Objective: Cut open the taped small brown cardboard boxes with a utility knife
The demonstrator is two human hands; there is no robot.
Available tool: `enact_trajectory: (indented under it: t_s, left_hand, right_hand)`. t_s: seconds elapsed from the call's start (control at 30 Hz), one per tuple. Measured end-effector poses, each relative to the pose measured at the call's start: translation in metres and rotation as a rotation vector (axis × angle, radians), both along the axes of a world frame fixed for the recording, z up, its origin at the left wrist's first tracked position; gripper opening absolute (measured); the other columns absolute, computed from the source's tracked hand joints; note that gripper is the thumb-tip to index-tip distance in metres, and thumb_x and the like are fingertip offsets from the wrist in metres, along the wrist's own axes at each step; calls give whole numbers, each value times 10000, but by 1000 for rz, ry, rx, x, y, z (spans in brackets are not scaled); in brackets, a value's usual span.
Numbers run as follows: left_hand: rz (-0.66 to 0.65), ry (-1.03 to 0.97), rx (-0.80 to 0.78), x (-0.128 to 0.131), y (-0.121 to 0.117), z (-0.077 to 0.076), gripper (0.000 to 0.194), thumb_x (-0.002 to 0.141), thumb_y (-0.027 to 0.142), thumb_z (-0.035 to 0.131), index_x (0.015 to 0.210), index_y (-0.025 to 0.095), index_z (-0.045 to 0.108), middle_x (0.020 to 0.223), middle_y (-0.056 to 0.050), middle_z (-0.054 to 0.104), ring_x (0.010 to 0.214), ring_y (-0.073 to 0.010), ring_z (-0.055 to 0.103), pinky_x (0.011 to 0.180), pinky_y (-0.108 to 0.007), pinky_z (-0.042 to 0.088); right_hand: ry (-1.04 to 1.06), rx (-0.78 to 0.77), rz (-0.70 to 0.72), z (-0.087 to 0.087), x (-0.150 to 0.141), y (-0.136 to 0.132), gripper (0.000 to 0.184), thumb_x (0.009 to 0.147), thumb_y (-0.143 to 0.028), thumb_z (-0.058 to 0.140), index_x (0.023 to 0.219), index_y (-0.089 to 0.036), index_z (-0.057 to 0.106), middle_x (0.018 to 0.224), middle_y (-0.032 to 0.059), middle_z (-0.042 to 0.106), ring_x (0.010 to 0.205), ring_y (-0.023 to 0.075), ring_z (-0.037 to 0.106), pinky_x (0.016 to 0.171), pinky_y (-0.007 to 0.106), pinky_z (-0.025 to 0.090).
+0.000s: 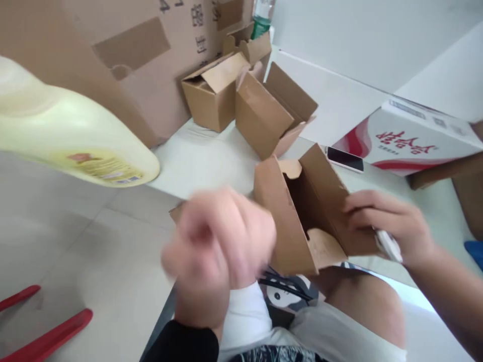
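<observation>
An open cardboard box tilts over my lap, its flaps spread and its inside dark. My right hand is closed on the box's right-hand flap, and a small white object, its kind unclear, is tucked in the same hand. In front of the box's left side is my left hand, curled like a fist and blurred by motion. Whether anything is inside those fingers is hidden, and I cannot tell if this hand touches the box.
Two open cardboard boxes stand on the white table before a large carton. A pale yellow bottle looms at left. A phone lies by a red-and-white carton. Red bars are low at left.
</observation>
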State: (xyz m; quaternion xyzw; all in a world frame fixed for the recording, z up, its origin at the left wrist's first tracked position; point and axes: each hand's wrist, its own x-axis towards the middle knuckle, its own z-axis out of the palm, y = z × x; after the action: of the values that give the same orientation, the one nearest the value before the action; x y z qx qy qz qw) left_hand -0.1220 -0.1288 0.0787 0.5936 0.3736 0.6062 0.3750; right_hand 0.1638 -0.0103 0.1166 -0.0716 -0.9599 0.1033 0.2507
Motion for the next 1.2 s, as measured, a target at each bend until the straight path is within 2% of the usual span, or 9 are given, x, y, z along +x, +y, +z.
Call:
enact_trajectory:
  t_s: [0.1, 0.23, 0.37, 0.53, 0.63, 0.77, 0.97, 1.1, 1.2]
  left_hand:
    - [457, -198, 96, 9, 52, -27, 332, 837, 591, 754, 924, 271, 731, 967, -35, 738, 1029, -213, 723, 1011, -397, 575]
    - [207, 130, -174, 48, 102, -46, 269, 821, 463, 732, 826, 199, 783, 1271, -109, 735, 1238, -279, 676, 1087, -422, 531]
    - [60, 98, -236, 67, 115, -53, 333, 782, 369, 664, 512, 190, 587, 1020, -101, 774, 991, -228, 717, 1005, -390, 560]
    - [314, -129, -106, 77, 127, -70, 409, 814, 417, 609, 462, 218, 546, 816, -71, 757, 1040, -244, 743, 1032, -380, 551]
    - [501, -151, -102, 85, 130, -79, 377, 855, 458, 636, 567, 228, 718, 746, -58, 758, 960, -226, 749, 921, -345, 558]
    - [675, -153, -108, 92, 128, -79, 449, 910, 501, 603, 574, 225, 715, 670, -53, 730, 951, -234, 756, 917, -352, 569]
    - [526, 7, 41, 104, 123, -83, 627, 954, 737, 567, 605, 220, 628, 724, -63, 731, 1025, -260, 757, 1061, -431, 560]
    - [532, 187, 177, 106, 127, -94, 632, 830, 805, 692, 1132, 250, 679, 1167, -95, 736, 1151, -256, 723, 1110, -453, 549]
    - [618, 338, 213, 101, 131, -97, 667, 854, 757, 700, 1325, 288, 643, 1507, -118, 571, 1401, -293, 594, 1214, -500, 471]
  right_hand:
    - [2, 4, 6, -1, 39, -20, 245, 1029, -178, 509, 807, -252, 580, 852, 48, 663, 697, 163, 669, 574, 296, 548]
    - [-17, 71, 0, 1, 62, -21, 262, 1044, -129, 468, 831, -246, 565, 871, 44, 703, 755, 153, 688, 626, 279, 555]
    - [44, 125, -71, 0, 76, 17, 261, 1031, -214, 548, 786, -256, 627, 943, 41, 755, 839, 163, 726, 673, 293, 576]
    - [267, -23, -536, -11, 93, 64, 153, 968, -296, 616, 907, -296, 756, 1207, 107, 760, 1097, 266, 738, 971, 455, 609]
    - [723, -159, -787, -32, 103, 52, 144, 985, -323, 595, 1010, -321, 737, 1025, 90, 731, 931, 274, 735, 860, 491, 615]
    - [776, -307, -710, -66, 104, 21, 284, 855, -397, 773, 1116, -331, 683, 1044, 75, 673, 978, 303, 718, 749, 463, 609]
    - [606, -445, -693, -104, 92, 31, 706, 843, -391, 774, 1479, -363, 470, 1547, 95, 558, 1461, 329, 561, 1153, 580, 537]
    - [700, -588, -630, -127, 100, 36, 236, 895, -429, 721, 1101, -314, 735, 1354, 62, 724, 1387, 337, 642, 1230, 647, 449]
    - [707, -658, -524, -137, 107, 33, 357, 841, -642, 693, 798, -292, 746, 1276, 59, 772, 1413, 397, 617, 1216, 681, 440]
